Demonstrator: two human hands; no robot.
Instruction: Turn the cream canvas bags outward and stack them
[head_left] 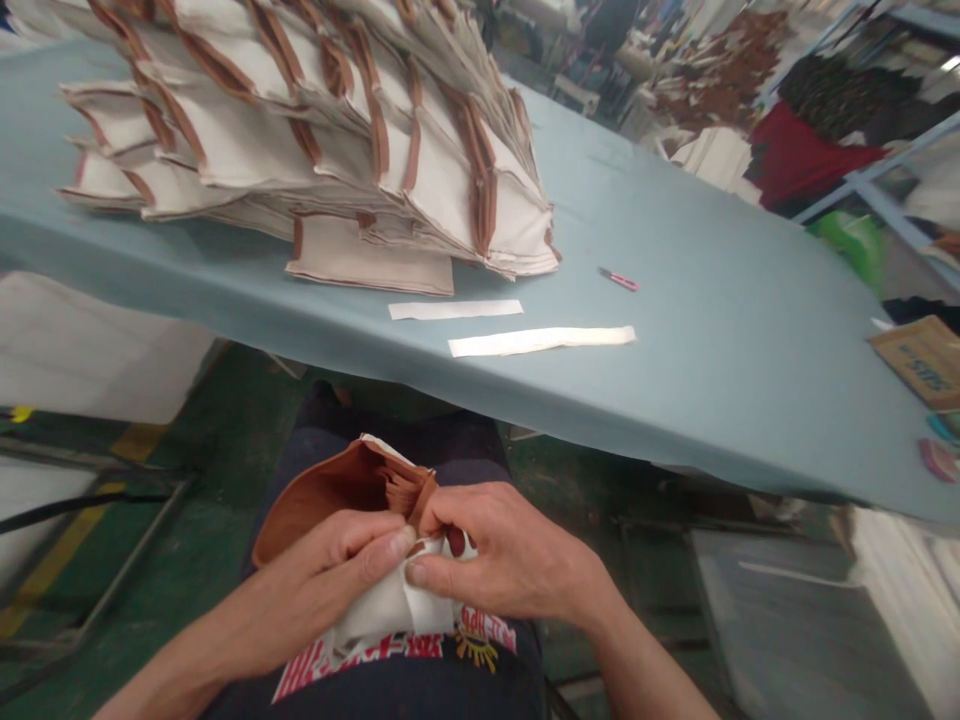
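Note:
A white and brown fabric piece lies across my lap, its brown side curved open like a pocket and its white side facing me. My left hand is closed on its gathered edge, thumb pressing on top. Close beside it, my right hand pinches the same edge between thumb and fingers. The fingertips of both hands nearly meet at the seam; what lies right under them is partly hidden. Below the hands, white fabric hangs over a dark garment with red and white print.
On the blue-green table stands a tall stack of white fabric pieces with brown edging. Two white strips lie near its front edge, with small pink-handled thread snips beyond. A cardboard box sits at the right.

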